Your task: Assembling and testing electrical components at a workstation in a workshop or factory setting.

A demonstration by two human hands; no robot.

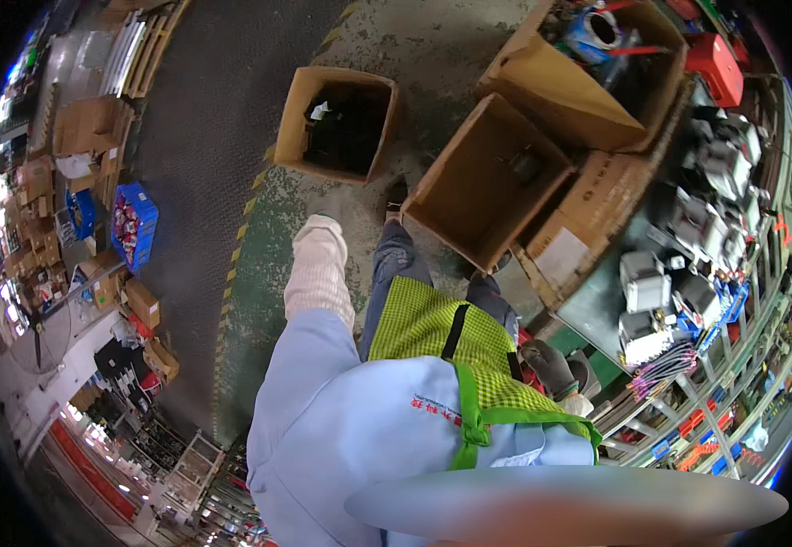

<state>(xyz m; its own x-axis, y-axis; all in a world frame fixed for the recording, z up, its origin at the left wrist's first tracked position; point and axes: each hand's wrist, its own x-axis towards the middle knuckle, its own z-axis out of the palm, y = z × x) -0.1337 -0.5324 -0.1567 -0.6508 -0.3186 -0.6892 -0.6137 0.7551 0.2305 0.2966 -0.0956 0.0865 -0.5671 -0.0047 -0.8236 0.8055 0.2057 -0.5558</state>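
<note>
Open carton (pixel 294 128) seemingly lies beyond left fingers (pixel 320 227).

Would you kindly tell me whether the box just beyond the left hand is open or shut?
Open: the box is uncovered on top, showing a white scrap inside.

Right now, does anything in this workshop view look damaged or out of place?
Yes: the green-painted floor beside the yellow-and-black striped line is blotchy, with pale greyish patches breaking up the green, so its coating looks worn.
</note>
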